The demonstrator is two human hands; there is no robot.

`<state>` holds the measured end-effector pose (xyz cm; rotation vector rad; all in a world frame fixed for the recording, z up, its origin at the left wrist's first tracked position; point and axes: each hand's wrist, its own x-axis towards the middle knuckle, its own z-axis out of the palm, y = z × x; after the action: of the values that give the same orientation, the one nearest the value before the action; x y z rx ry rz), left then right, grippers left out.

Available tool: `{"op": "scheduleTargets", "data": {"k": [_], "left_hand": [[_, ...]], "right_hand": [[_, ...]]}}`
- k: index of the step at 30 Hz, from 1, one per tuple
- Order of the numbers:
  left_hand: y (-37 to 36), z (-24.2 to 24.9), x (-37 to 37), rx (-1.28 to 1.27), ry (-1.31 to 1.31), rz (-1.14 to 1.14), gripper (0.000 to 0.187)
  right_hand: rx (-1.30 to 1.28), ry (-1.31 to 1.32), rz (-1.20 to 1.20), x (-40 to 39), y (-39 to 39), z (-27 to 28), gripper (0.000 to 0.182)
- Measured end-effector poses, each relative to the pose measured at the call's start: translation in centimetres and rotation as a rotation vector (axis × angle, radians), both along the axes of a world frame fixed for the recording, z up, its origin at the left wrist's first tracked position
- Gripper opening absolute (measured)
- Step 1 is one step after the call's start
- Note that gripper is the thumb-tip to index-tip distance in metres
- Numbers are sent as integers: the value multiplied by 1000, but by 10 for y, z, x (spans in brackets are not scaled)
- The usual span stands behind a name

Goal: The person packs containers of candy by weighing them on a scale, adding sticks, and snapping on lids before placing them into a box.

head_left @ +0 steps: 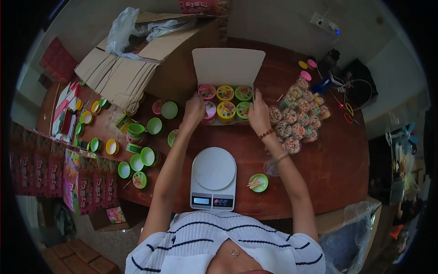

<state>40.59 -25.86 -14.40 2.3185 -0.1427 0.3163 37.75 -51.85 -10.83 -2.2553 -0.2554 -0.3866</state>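
No wording reads with certainty; print on the pink cartons (91,182) by the near left corner of the table (328,169) is indistinct; digits on the display (200,201) of the scale (213,171), near edge, are illegible.

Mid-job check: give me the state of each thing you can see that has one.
White-lidded box: lid raised, six tubs inside
Left hand: at the box's left side
Right hand: at the box's right side
Kitchen scale: screen lit, reading too small to tell, weighing plate bare
Large cardboard box: flaps open, plastic showing
Power strip: blue light on
Green dish: upright, holding small sticks
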Motion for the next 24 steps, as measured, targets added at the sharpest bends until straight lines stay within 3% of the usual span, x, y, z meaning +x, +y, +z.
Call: {"op": "scheduleTargets", "data": {"k": [2, 4, 5, 6, 8, 9, 10, 11, 12, 13, 15, 16, 18, 20, 21, 23, 24], "left_hand": [[-13, 12, -10, -324, 142, 65, 43], [-32, 14, -14, -290, 147, 137, 54], [-42, 21, -18, -150, 169, 212, 55], [-46, 28, -26, -7, 198, 284, 55], [-33, 27, -23, -33, 259, 258, 65], [-22, 23, -20, -434, 356, 243, 69], [-18, 7, -17, -777, 300, 211, 68], [-15, 0, -17, -1119, 236, 174, 68], [-13, -6, -13, -1117, 243, 160, 68], [-13, -1, -12, -1012, 268, 130, 63], [-18, 1, -11, -810, 252, 114, 55], [-21, -4, -8, -814, 260, 102, 55], [-22, -11, 1, -564, 177, 125, 61], [-22, 37, -9, -489, 268, 109, 68], [-19, 45, -10, -450, 315, 102, 72], [-10, 48, 1, -300, 346, 35, 76], [-3, 43, 12, -187, 330, -24, 75]], "right_hand": [[69, 51, 32, -4, 9, -18, 67], [-315, -219, -22, -8, 24, -33, 72], [-484, -106, -54, -19, 37, -17, 75], [-486, -98, -41, -20, 38, -19, 75], [-490, -57, -59, -11, 37, -22, 75], [-327, -179, -51, -4, 31, -31, 62], [-325, -185, -46, 3, 25, -24, 62], [-133, -82, -71, 9, 17, -16, 49], [60, 21, -105, 14, 10, -9, 38], [232, -34, -132, 27, 4, -25, 31], [229, -53, -225, 22, 9, -21, 35], [208, -49, -242, 21, 9, -23, 53], [185, -91, -268, 21, 2, -28, 62], [232, -103, -211, 32, -9, -45, 82], [234, -101, -201, 34, -15, -42, 82], [758, 256, 199, 36, -25, -25, 81], [901, 377, 231, 35, -27, -17, 73]]}}
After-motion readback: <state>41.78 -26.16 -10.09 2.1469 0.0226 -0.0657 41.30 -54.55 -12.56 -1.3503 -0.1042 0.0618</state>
